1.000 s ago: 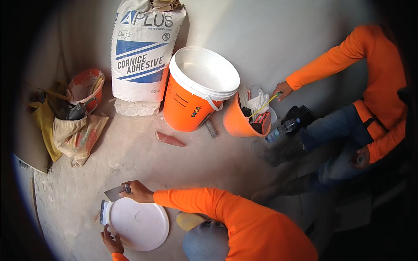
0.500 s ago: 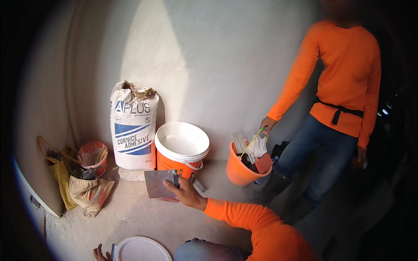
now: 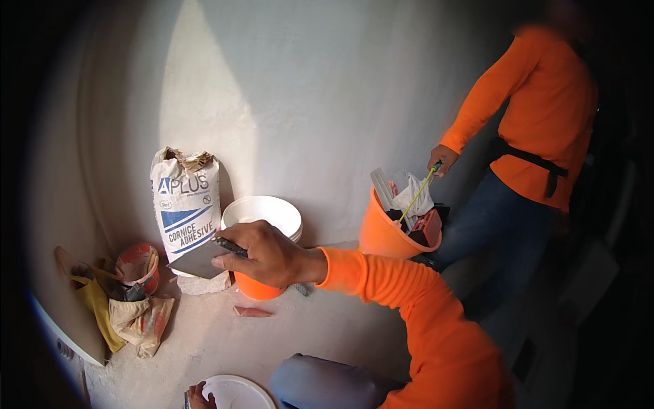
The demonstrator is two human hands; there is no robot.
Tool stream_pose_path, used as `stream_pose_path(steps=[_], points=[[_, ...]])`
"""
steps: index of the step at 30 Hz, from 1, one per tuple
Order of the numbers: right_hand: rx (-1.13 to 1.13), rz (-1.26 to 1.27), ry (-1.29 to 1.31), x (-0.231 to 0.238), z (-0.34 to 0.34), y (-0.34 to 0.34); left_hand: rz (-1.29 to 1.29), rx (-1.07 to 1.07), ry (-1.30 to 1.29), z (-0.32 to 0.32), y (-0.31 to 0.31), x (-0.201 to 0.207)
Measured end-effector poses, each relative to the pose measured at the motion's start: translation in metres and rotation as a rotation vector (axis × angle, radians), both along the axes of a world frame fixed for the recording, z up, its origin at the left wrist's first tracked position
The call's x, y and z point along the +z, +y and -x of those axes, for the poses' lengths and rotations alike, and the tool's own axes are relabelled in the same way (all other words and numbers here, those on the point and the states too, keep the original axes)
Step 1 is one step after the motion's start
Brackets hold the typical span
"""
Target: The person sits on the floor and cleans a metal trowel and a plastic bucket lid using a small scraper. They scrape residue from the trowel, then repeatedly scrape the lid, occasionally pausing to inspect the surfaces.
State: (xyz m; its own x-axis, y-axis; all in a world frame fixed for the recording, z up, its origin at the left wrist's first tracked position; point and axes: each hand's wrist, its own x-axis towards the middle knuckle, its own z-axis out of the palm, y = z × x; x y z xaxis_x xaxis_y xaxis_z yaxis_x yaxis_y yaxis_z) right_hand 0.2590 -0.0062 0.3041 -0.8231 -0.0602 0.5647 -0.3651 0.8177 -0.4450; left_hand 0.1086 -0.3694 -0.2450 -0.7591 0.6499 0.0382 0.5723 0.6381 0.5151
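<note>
Wide-bladed scraper gripped by its dark handle in the right hand, raised before the orange-and-white bucket.
The thin blade looks light and stiff, probably best held by the handle, clear of the edge; the left hand is near left, by a round white lid, its grip impossible to tell; far right, a co-worker's hand holds an orange pail containing crumpled white material and a red-and-black box.

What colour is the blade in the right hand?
Grey; the blade shows best in the head view.
</note>
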Motion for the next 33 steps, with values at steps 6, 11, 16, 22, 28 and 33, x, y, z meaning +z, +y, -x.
stream_pose_path(steps=[6, 11, 16, 22, 28, 33], points=[[-0.195, 0.658, -0.814, -0.263, -0.010, -0.027, 0.012, -0.035, 0.040, -0.035, -0.080, 0.006], [-0.107, 1.242, -1.325, -0.432, -0.060, -0.061, 0.081, 0.264, 0.019, -0.040, -0.145, 0.026], [0.065, 1.460, -1.203, -0.499, -0.026, -0.104, 0.267, 0.537, -0.431, -0.096, -0.168, 0.045], [-0.001, 1.182, -1.177, -0.503, 0.042, -0.132, 0.147, 0.633, -0.664, -0.129, -0.134, 0.052], [0.302, 0.985, -1.056, -0.504, 0.071, -0.134, 0.138, 0.619, -0.526, -0.113, -0.110, 0.047], [0.248, 0.296, -0.814, -0.515, 0.081, -0.134, 0.131, 0.483, -0.441, -0.091, -0.104, 0.038]])
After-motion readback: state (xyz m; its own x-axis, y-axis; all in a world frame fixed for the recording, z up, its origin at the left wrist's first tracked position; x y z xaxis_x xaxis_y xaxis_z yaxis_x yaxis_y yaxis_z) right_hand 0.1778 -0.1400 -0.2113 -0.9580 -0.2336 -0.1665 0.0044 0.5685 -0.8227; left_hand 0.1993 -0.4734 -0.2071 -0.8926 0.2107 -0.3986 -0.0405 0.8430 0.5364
